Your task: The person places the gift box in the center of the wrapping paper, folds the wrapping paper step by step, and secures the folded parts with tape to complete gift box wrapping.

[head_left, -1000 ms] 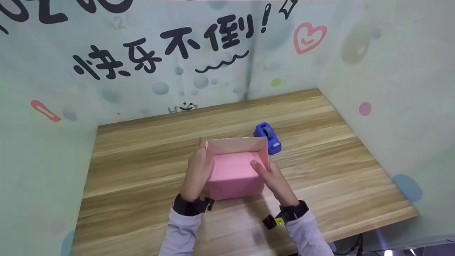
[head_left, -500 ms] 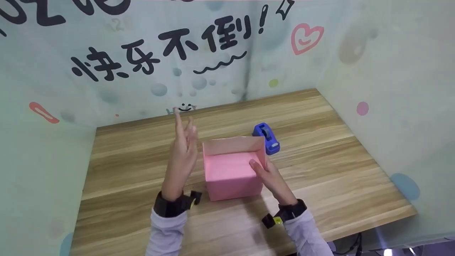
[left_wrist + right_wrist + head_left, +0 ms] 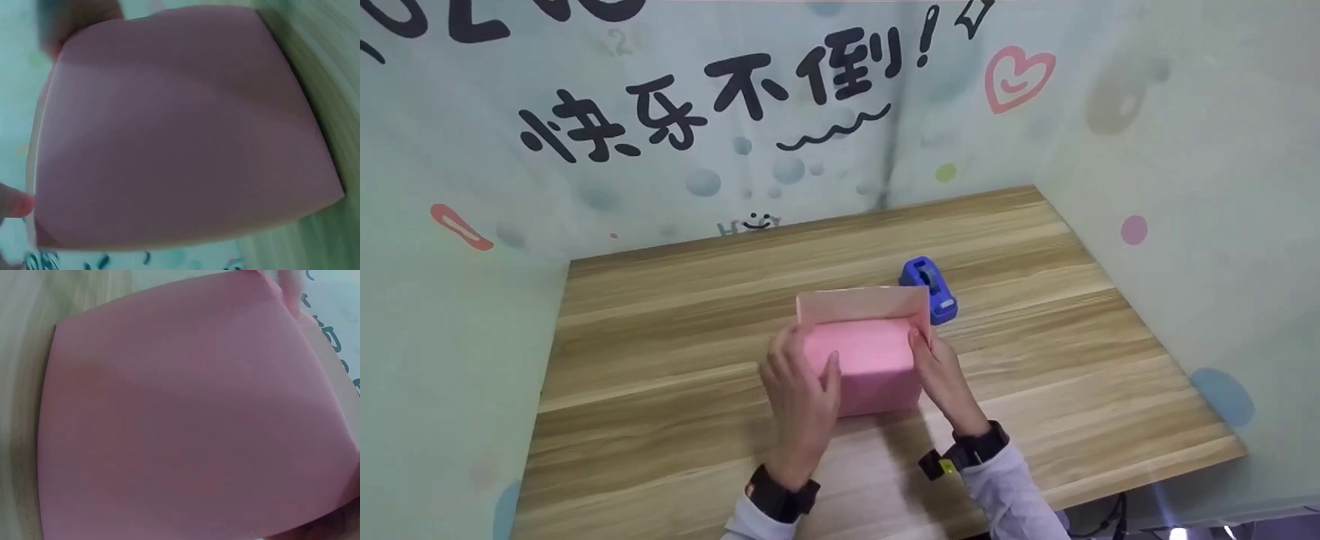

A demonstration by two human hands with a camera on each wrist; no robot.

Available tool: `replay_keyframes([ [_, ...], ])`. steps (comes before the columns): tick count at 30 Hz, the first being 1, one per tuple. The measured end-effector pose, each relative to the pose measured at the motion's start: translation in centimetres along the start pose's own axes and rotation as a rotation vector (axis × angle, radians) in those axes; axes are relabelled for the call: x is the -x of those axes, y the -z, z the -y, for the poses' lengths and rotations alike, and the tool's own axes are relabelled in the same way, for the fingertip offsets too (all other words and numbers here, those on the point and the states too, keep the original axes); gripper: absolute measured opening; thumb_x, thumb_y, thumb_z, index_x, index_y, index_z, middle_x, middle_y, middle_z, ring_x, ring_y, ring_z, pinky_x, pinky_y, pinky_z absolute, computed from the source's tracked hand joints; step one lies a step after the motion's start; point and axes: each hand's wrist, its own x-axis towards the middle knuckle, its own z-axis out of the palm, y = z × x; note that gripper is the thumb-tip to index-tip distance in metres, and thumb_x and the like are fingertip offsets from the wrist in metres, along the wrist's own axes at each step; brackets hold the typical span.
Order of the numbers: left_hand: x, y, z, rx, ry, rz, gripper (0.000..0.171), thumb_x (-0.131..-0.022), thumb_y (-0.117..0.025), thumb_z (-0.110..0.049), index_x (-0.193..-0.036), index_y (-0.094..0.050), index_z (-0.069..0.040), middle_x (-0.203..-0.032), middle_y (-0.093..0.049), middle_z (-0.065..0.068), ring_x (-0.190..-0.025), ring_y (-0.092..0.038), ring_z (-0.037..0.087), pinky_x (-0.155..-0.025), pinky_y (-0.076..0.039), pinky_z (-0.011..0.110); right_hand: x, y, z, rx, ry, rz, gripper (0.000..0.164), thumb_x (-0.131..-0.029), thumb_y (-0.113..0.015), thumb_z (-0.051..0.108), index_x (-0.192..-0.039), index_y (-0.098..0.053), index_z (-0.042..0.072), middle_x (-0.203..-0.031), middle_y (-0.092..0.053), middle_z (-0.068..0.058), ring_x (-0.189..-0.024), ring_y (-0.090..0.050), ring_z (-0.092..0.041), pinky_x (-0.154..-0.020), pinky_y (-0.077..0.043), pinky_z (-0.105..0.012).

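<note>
A pink cardboard box (image 3: pixel 877 394) stands on the wooden table, with a paler panel (image 3: pixel 862 304) upright at its back. My right hand (image 3: pixel 947 379) pinches its right side, thumb on the near face of that edge and fingers hidden behind it. At the left side of the box is my left hand (image 3: pixel 799 397), fingers bent loosely over the edge and thumb lifted apart; whether they touch it is unclear in the head view. In the left wrist view the box's broad front (image 3: pixel 180 135) fills most of the picture, and a fingertip (image 3: pixel 19 203) meets its rim. The right wrist view shows the same front (image 3: pixel 185 410).
Just behind the box's right corner stands a blue tape dispenser (image 3: pixel 931 289), partly hidden by the box. The wooden table (image 3: pixel 660 337) is enclosed by printed walls at the back and both sides. Dark cables (image 3: pixel 1110 517) hang beyond its right front edge.
The left hand let go of the box's left side, swung out upright to the left, and has come back over the left edge. The right hand keeps its hold, thumb slightly shifted.
</note>
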Motion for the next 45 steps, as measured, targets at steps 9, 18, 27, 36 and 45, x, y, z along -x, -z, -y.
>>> replay_keyframes([
  [9, -0.4, -1.7, -3.1, -0.492, -0.333, 0.473, 0.055, -0.09, -0.05, -0.051, -0.137, -0.045, -0.024, -0.143, -0.044, -0.003, -0.13, -0.041, 0.026, -0.105, -0.034, 0.047, 0.0, -0.4, 0.5, 0.162, 0.144, -0.065, 0.045, -0.097, -0.041, 0.013, -0.14, -0.038, 0.0, -0.121, -0.057, -0.027, -0.103, -0.059, -0.034, -0.088, -0.047, -0.048],
  [18, -1.9, -2.4, -2.2, -0.605, -0.427, 0.48, 0.068, -0.079, -0.058, -0.062, -0.136, -0.046, -0.025, -0.138, -0.048, -0.008, -0.106, -0.047, 0.02, -0.08, -0.04, 0.035, 1.2, 0.3, 0.5, 0.379, 0.298, 0.105, 0.062, -0.099, -0.041, 0.027, -0.145, -0.015, -0.005, -0.153, -0.014, -0.024, -0.139, -0.021, -0.038, -0.112, -0.023, -0.05],
  [27, -1.2, -1.5, -1.1, -0.454, -0.506, 0.335, 0.069, -0.081, -0.061, -0.051, -0.136, -0.039, -0.016, -0.137, -0.042, 0.004, -0.101, -0.05, 0.023, -0.077, -0.042, 0.035, 2.5, -0.2, 1.3, 0.716, 0.522, 0.101, 0.063, -0.096, -0.046, 0.028, -0.139, -0.027, -0.014, -0.148, -0.019, -0.032, -0.136, -0.018, -0.049, -0.109, -0.019, -0.061],
  [36, -0.7, -1.3, -0.9, -0.533, -0.528, 0.433, 0.073, -0.086, -0.052, -0.058, -0.145, -0.033, -0.019, -0.148, -0.037, -0.006, -0.124, -0.046, 0.023, -0.093, -0.041, 0.041, 2.0, 3.6, 0.5, 0.485, 0.583, 0.239, 0.05, -0.088, -0.061, 0.012, -0.132, -0.045, -0.007, -0.144, -0.037, -0.021, -0.134, -0.034, -0.037, -0.108, -0.03, -0.044],
  [45, -0.9, -1.3, -1.2, -0.499, -0.474, 0.471, 0.07, -0.085, -0.057, -0.054, -0.142, -0.038, -0.018, -0.144, -0.043, -0.002, -0.126, -0.045, 0.023, -0.094, -0.041, 0.04, 2.2, 5.7, -1.1, 0.38, 0.605, 0.199, 0.04, -0.088, -0.062, 0.01, -0.127, -0.055, 0.003, -0.137, -0.05, -0.011, -0.128, -0.044, -0.03, -0.107, -0.032, -0.031],
])
